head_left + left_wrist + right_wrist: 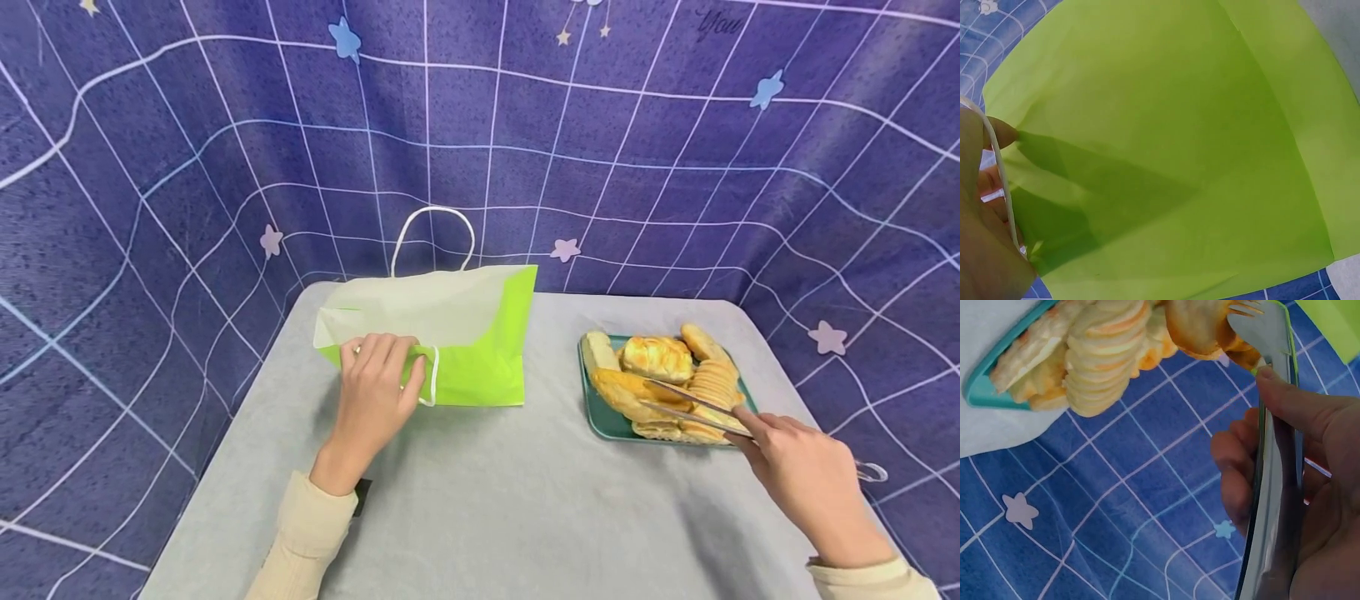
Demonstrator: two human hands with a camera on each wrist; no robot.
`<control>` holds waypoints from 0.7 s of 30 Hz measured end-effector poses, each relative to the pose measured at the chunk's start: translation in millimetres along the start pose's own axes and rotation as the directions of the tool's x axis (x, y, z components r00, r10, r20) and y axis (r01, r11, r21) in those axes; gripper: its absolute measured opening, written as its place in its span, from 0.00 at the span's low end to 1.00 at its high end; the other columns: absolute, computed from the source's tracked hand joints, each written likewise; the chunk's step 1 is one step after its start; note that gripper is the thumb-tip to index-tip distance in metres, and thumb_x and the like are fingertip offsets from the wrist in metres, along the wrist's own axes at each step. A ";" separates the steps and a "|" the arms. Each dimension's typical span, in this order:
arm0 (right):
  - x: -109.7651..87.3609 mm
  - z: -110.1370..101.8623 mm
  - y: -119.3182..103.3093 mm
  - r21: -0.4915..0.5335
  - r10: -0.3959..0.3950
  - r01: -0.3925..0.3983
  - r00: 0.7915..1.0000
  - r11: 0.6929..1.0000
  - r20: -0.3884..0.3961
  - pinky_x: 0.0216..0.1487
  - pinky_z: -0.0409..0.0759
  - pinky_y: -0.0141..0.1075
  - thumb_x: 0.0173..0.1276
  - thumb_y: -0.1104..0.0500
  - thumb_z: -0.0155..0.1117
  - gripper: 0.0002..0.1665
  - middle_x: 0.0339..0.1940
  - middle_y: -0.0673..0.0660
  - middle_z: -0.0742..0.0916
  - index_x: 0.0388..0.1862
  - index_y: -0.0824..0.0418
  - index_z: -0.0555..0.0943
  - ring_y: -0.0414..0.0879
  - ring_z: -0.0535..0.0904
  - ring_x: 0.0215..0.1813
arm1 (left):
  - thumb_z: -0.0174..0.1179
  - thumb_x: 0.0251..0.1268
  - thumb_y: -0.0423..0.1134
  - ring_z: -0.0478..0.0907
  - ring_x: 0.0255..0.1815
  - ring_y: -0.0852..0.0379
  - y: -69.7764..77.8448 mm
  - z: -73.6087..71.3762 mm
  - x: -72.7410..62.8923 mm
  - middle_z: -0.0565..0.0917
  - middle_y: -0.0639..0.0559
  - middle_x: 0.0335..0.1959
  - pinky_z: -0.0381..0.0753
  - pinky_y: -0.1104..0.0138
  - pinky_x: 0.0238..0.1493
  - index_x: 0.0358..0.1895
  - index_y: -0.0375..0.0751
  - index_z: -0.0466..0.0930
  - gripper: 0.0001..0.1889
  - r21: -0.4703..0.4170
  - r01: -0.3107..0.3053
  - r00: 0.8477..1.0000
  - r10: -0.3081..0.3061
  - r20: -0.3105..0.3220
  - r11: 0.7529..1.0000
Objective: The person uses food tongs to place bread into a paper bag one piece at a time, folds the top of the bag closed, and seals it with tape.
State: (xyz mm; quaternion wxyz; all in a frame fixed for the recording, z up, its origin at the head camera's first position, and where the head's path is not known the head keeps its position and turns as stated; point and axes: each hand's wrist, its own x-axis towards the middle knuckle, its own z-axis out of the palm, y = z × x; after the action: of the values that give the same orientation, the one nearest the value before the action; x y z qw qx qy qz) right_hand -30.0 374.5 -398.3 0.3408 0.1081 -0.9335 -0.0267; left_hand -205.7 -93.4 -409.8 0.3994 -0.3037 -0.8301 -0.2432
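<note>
My left hand (375, 392) pinches the near rim of a lime-green paper bag (480, 375) with a white inside, its mouth facing up. A white cord handle (435, 375) hangs beside the thumb; in the left wrist view the green side (1179, 125) fills most of the picture. My right hand (810, 475) grips metal tongs (1279, 462) with fork-like tines. Their tips are at a long golden bread roll (618, 392) at the left front of the green tray (600, 417). Whether the roll is lifted off the tray cannot be told.
Several other breads share the tray, among them a glossy bun (658, 358), a ridged loaf (716, 382) and a pale stick (598, 352). A light grey cloth covers the table (525, 500). Behind it hangs a purple-blue grid curtain (480, 167) with stars.
</note>
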 end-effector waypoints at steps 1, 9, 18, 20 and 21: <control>1.3 -2.8 -0.9 0.004 0.006 -0.006 1.000 1.000 -0.011 0.10 0.63 0.47 0.77 0.31 0.33 0.41 0.23 0.57 0.85 0.40 0.61 0.83 0.59 0.78 0.19 | 0.53 0.69 0.41 0.75 0.39 0.44 -0.1 -0.4 -0.1 0.81 0.45 0.34 0.64 0.47 0.50 0.41 0.37 0.81 0.12 0.002 0.001 1.000 -0.001 -0.001 1.000; 15.6 -30.1 -11.9 -0.005 -0.003 0.002 0.993 1.000 -0.118 0.13 0.68 0.46 0.77 0.32 0.41 0.38 0.29 0.58 0.89 0.44 0.59 0.88 0.56 0.83 0.23 | 0.54 0.68 0.41 0.75 0.39 0.45 -0.5 -1.9 -1.7 0.81 0.45 0.34 0.64 0.47 0.51 0.41 0.37 0.81 0.11 0.015 0.000 1.000 0.000 -0.005 1.000; 34.8 -51.9 -37.0 0.038 -0.021 0.034 0.956 0.999 -0.293 0.12 0.61 0.39 0.75 0.35 0.49 0.31 0.23 0.54 0.86 0.42 0.58 0.88 0.51 0.75 0.15 | 0.54 0.67 0.40 0.75 0.38 0.45 1.1 -3.6 -4.0 0.80 0.46 0.34 0.64 0.48 0.49 0.40 0.37 0.81 0.10 0.008 -0.013 1.000 0.013 -0.005 1.000; 41.2 -54.9 -45.0 0.053 -0.036 0.056 0.946 0.997 -0.322 0.13 0.63 0.40 0.76 0.37 0.50 0.31 0.24 0.55 0.86 0.42 0.59 0.89 0.50 0.75 0.15 | 0.54 0.67 0.40 0.75 0.38 0.45 2.6 -4.0 -4.4 0.80 0.46 0.33 0.64 0.47 0.50 0.39 0.37 0.81 0.10 -0.002 -0.024 1.000 0.024 -0.007 1.000; 44.7 -56.4 -49.6 0.063 -0.043 0.068 0.941 0.996 -0.335 0.14 0.64 0.40 0.76 0.37 0.51 0.31 0.24 0.55 0.86 0.43 0.59 0.89 0.50 0.75 0.15 | 0.54 0.67 0.40 0.75 0.38 0.45 3.6 -4.1 -4.7 0.80 0.47 0.33 0.64 0.47 0.51 0.39 0.38 0.81 0.10 -0.010 -0.032 0.999 0.032 -0.011 0.999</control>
State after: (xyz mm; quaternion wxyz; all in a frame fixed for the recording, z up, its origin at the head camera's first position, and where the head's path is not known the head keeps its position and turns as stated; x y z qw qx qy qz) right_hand -18.0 317.6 -333.0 0.4885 0.1497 -0.8595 0.0170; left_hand -198.8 -95.0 -410.7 0.4062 -0.3178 -0.8218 -0.2423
